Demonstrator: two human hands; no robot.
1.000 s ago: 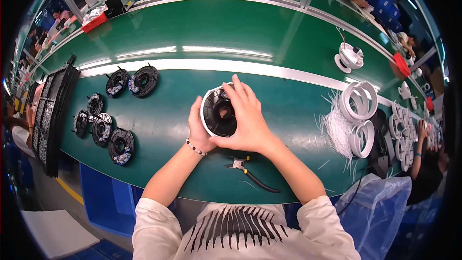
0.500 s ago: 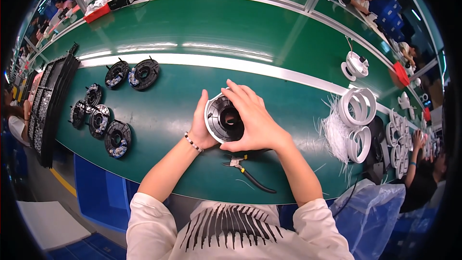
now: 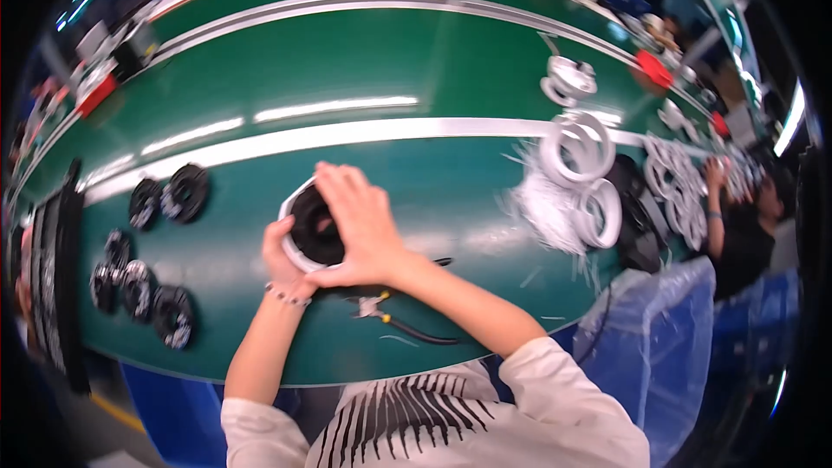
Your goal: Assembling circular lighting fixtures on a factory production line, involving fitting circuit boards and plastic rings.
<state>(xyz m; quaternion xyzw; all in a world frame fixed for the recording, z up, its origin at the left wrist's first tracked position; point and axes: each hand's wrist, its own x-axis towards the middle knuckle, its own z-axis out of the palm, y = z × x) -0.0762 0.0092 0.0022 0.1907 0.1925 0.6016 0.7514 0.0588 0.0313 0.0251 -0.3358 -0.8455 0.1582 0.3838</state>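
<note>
A: Over the green worktop (image 3: 451,182), up & left of the snips (image 3: 386,318), I've got a black disc (image 3: 305,224) w/ a white rim (image 3: 297,256). Hands?

B: L hand (image 3: 282,264) cups its lower-left side, thumb up by the rim. R hand (image 3: 364,225) spans the right side, fingers at top, thumb low. Both hold it; can't tell what the L fingers do underneath, tho.

A: Tips for the hold?

B: IMO: L hand as cradle, R hand w/ thumb & fingers at opp. sides, even pressure so nothing tilts. Light grip, prob., b/c the rim looks thin. Snips are best moved a bit further off; R forearm's near them & might catch.

A: Brands, labels, txt?

B: None I can read. Disc's too dark & blurred for markings. Shirt (image 3: 407,416) has dark stripes, no legible lettering. Other black discs (image 3: 173,316) at left: also too blurred.
</note>
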